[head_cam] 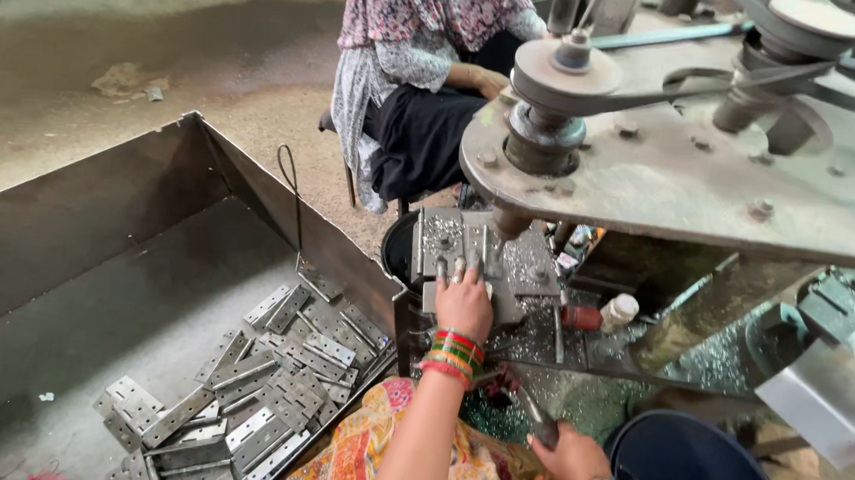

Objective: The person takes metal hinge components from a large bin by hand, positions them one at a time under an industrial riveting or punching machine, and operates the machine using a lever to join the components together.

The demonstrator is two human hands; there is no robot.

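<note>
Head view, your left hand (463,303) is pressing flat, fingers spread, on the metal jig (471,263) under the drill spindle (511,221), your right hand (573,459) is wrapping tight around the lever handle (535,418), hinges (267,379) are piling in the tray (98,217) beside you.

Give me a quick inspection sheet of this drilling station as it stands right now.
Surface: drill table covered in metal shavings.
Job's things: metal plate lying on the drill table under the drill spindle; pile of flat hinges in the big metal tray.
Clutter: small white bottle and a red item beside it; dark blue tub at lower right.
Grippers: left hand pressing on the plate, fingers spread; right hand closed on a lever handle.
Cables: drive belt running between the pulleys; thin wire hook on the tray wall.
Surroundings: another person seated behind the machine; dirt floor.
</note>
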